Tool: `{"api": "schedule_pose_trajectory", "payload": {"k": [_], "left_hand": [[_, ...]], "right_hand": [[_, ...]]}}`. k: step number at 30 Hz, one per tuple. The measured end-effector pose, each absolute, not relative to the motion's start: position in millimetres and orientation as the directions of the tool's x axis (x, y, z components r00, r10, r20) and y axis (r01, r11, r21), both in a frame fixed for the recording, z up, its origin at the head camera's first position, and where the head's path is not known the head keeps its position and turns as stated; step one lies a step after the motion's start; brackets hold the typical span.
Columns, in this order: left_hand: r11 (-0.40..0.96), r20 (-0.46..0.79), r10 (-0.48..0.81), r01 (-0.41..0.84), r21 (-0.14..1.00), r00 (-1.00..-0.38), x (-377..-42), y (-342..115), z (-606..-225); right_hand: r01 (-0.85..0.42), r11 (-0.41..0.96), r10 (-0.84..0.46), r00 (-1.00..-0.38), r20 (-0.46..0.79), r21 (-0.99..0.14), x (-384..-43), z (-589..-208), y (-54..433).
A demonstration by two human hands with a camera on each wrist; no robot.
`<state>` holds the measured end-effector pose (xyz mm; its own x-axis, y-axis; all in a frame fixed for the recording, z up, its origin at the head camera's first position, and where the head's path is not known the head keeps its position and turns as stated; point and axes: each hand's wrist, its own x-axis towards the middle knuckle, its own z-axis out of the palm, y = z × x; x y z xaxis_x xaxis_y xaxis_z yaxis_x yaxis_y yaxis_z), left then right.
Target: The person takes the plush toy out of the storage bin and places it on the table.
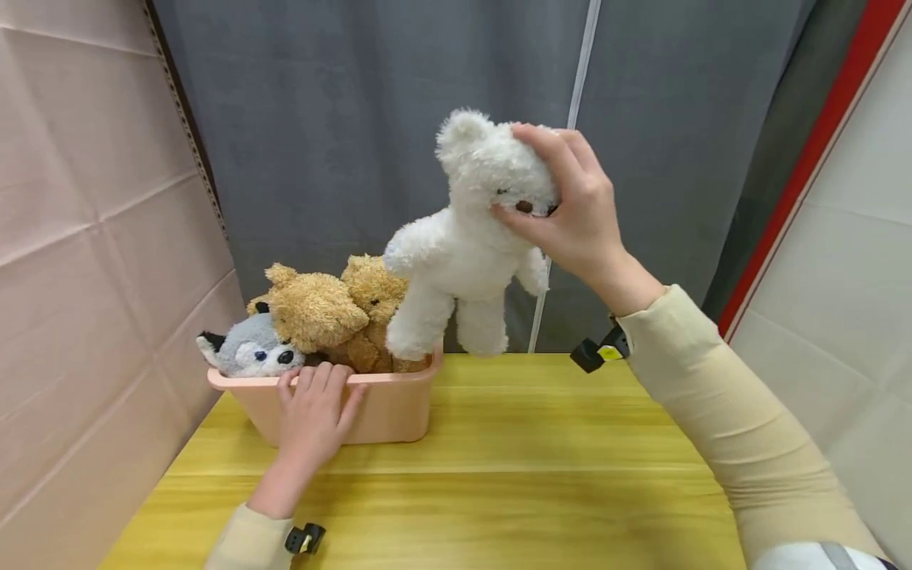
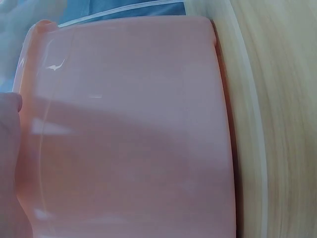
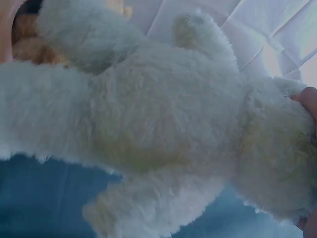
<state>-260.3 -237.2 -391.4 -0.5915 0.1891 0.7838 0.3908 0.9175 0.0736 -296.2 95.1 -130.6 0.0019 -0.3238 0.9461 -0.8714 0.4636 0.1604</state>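
My right hand (image 1: 577,198) grips a white teddy bear (image 1: 477,237) by its head, thumb across the face and fingers over the top. The bear hangs upright above the table, its legs beside the right end of a pink plastic bin (image 1: 392,408). In the right wrist view the bear's furry body (image 3: 163,109) fills most of the picture. My left hand (image 1: 317,408) holds the bin's front rim, fingers hooked over the edge. Inside the bin sit a grey husky plush (image 1: 260,348) and tan teddy bears (image 1: 313,309). The left wrist view shows the bin's smooth front wall (image 2: 133,124).
The bin stands at the back left of a yellow wood-grain table (image 1: 541,459). A grey curtain (image 1: 321,119) hangs behind it. Pale fabric walls (image 1: 85,237) close off the left side, and a white panel with a red edge (image 1: 805,158) stands at the right.
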Motion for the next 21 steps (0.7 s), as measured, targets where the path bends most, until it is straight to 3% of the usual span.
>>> {"api": "schedule_pose_trajectory", "payload": {"k": [5, 21], "left_hand": [[0.916, 0.794, 0.184, 0.395, 0.076, -0.58, -260.9, -238.3, -390.6], [0.915, 0.81, 0.184, 0.398, 0.066, -0.557, -262.8, -240.4, -392.3]], "right_hand": [[-0.815, 0.552, -0.394, -0.069, 0.916, 0.176, -299.8, -129.9, 119.5], [-0.734, 0.677, -0.465, -0.482, 0.743, -0.052, -348.0, -209.4, 179.8]]}}
